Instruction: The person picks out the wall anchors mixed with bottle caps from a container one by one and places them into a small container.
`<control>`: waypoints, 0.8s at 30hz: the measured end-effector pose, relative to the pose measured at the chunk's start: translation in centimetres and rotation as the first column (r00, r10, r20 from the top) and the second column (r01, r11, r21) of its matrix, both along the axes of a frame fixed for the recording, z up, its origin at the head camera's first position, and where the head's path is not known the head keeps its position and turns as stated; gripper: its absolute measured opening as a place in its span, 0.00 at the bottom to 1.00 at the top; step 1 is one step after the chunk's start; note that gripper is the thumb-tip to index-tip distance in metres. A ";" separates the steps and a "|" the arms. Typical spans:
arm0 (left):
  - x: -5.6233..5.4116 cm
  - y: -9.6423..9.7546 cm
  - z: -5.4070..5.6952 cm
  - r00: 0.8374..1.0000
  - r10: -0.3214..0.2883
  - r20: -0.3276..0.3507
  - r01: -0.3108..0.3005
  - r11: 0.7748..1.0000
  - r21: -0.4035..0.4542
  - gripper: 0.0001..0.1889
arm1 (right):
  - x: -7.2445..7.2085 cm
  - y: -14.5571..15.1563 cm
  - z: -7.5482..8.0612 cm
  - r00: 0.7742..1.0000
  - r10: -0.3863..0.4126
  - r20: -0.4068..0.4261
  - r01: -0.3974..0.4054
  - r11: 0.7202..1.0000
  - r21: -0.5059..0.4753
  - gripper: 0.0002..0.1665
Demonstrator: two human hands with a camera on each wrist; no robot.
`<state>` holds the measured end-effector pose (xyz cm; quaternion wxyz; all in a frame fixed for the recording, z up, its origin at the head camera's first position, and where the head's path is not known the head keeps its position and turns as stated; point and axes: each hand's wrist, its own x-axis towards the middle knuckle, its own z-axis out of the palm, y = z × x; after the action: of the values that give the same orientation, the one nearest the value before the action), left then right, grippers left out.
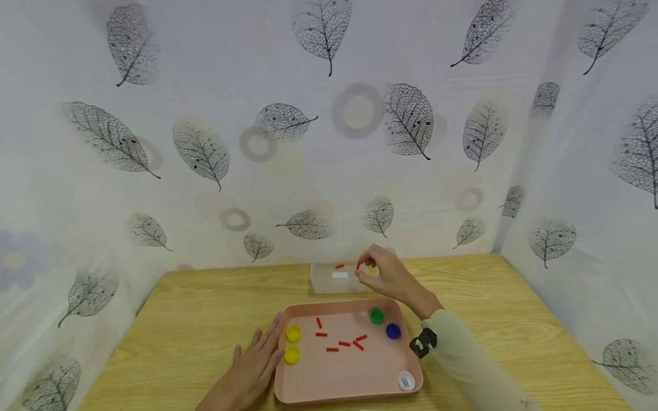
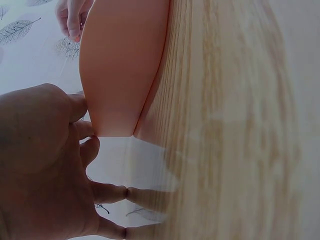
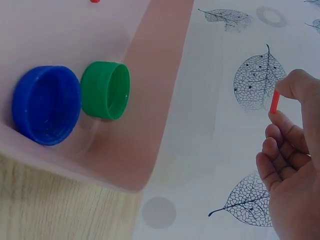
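Note:
In the head view, my right hand [image 1: 386,275] pinches a short red stick [image 3: 274,101] between thumb and index finger, over the right side of a clear plastic box [image 1: 334,286]. Another red stick [image 1: 340,266] shows in that box. The other fingers of this hand curl loosely. My left hand [image 1: 250,363] lies with fingers extended against the left wall of a pink tray [image 1: 349,379], thumb and fingertips at its rim. Several red sticks [image 1: 332,349] are scattered across the tray's floor.
Two yellow bottle caps [image 1: 292,354] sit along the tray's left side. A green cap [image 3: 105,90] and a blue cap [image 3: 47,105] stand in its far right corner, and a white round cap [image 1: 406,381] near right. Leaf-patterned sheeting [image 1: 308,171] encloses the wooden table [image 1: 216,297].

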<state>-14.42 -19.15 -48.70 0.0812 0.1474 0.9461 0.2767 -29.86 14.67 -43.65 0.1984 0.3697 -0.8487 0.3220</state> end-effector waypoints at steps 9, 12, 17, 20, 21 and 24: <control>-0.1 0.0 0.0 1.000 0.011 0.015 -0.011 1.000 -0.014 0.32 | -2.1 -1.2 -0.5 0.997 -0.020 0.075 0.018 1.000 0.022 0.09; -0.2 0.0 -0.1 1.000 0.014 0.017 -0.014 1.000 -0.014 0.32 | -2.7 -1.6 -0.8 0.993 -0.029 0.112 0.025 0.999 0.035 0.09; -0.2 0.0 -0.1 1.000 0.013 0.006 -0.013 1.000 -0.017 0.32 | -3.2 -2.0 -1.3 0.988 -0.020 0.151 0.014 0.999 0.040 0.08; -0.2 0.0 -0.1 1.000 0.010 -0.001 -0.010 1.000 -0.011 0.32 | -3.4 -2.1 -1.7 0.988 -0.023 0.155 0.018 0.999 0.036 0.08; -0.2 0.0 -0.2 1.000 0.011 0.000 -0.011 1.000 -0.012 0.32 | -3.5 -2.1 -1.9 0.987 -0.029 0.155 0.024 0.999 0.037 0.08; -0.2 0.0 -0.2 1.000 0.010 0.004 -0.009 1.000 -0.014 0.32 | -3.7 -2.3 -2.1 0.985 -0.044 0.166 0.039 0.999 0.038 0.09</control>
<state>-14.66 -19.14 -48.91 0.0827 0.1418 0.9486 0.2707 -33.53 12.40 -45.77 0.1270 0.3271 -0.8753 0.3328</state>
